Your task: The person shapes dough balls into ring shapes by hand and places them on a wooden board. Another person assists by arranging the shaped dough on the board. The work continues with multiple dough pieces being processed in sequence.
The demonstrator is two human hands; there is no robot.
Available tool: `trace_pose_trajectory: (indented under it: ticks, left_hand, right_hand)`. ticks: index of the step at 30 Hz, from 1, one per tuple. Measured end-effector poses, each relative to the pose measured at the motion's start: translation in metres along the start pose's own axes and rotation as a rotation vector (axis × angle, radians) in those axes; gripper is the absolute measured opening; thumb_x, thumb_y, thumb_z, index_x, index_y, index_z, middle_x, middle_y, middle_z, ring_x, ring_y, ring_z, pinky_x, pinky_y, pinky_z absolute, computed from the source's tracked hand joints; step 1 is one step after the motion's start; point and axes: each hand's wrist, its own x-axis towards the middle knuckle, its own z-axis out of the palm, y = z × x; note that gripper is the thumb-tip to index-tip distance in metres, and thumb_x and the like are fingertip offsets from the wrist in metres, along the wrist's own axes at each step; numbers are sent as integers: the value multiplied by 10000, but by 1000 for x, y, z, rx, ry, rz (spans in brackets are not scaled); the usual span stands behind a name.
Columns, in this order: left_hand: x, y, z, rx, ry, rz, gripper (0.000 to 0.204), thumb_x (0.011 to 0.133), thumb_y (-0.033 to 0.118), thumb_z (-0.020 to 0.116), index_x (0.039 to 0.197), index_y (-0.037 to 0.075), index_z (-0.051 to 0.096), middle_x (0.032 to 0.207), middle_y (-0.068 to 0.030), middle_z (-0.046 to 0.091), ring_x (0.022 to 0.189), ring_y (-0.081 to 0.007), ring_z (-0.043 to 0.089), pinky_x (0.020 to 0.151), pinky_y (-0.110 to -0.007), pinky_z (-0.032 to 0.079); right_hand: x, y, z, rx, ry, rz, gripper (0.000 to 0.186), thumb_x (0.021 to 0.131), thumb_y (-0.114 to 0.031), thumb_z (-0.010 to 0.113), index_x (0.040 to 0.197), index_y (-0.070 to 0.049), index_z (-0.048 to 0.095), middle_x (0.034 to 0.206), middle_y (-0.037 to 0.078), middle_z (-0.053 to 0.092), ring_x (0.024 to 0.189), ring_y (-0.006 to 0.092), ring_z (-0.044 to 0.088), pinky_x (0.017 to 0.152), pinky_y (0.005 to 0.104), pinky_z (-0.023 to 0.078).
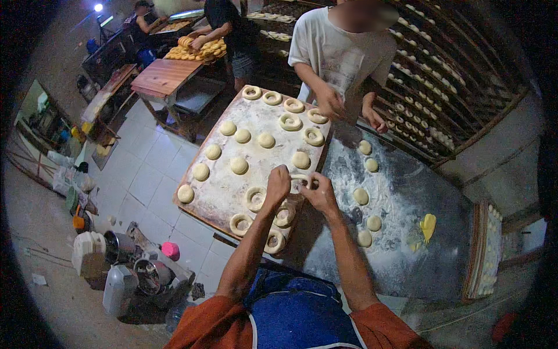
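Note:
My left hand and my right hand hold a ring of dough between them, over the near right part of a floured wooden board. Both hands have their fingers closed on the ring. Shaped dough rings lie close by, one left of my left hand and another partly behind my forearm. A round dough piece rests just beyond my hands. More round pieces sit across the board's middle and left, and rings line its far right corner.
A dark floured table on the right bears dough rounds and a yellow scraper-like piece. Across from me stands a person in a white shirt, hands near the board. Racks of dough rise behind. Jugs and pots stand at lower left.

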Motion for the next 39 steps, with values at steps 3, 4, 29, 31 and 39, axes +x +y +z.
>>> trace_pose_trajectory:
  ticks: [3, 4, 29, 31, 39]
  left_hand:
    - [15, -11, 4, 396, 3, -5, 122, 819, 136, 543, 822, 14, 543, 753, -200, 552, 723, -406, 535, 639, -476, 427]
    - [16, -15, 4, 553, -32, -48, 136, 831, 145, 536, 863, 16, 564, 793, -204, 566, 751, -406, 541, 652, -487, 432]
    - [-147, 151, 202, -536, -468, -242, 274, 895, 188, 609, 1082, -12, 611, 946, -104, 652, 906, -178, 611, 766, -332, 500]
    - [-151, 161, 207, -496, -415, -229, 259, 905, 184, 597, 1050, -29, 628, 946, -99, 657, 894, -156, 609, 778, -312, 493]
    - [-148, 174, 218, -563, -649, -386, 297, 926, 200, 572, 1141, -5, 574, 990, -86, 646, 909, -147, 601, 745, -303, 510]
  right_hand:
    - [-2, 26, -1, -433, 180, 155, 600, 730, -299, 744, 1199, 0, 517, 928, 152, 659, 855, 286, 641, 772, 375, 497]
    - [-11, 39, -3, -542, 258, 156, 651, 724, -294, 750, 1243, -5, 483, 980, 179, 649, 899, 313, 637, 770, 405, 501]
    - [-167, 123, -188, 491, 487, 319, 485, 664, 8, 711, 1045, -27, 414, 902, 77, 542, 804, 165, 564, 742, 318, 491]
    - [-175, 115, -194, 348, 451, 256, 490, 668, 16, 704, 1058, -29, 410, 931, 98, 547, 836, 171, 572, 742, 313, 493]
    - [-176, 94, -225, 395, 374, 157, 596, 693, -9, 700, 1176, -53, 353, 989, 126, 585, 887, 208, 604, 736, 325, 512]
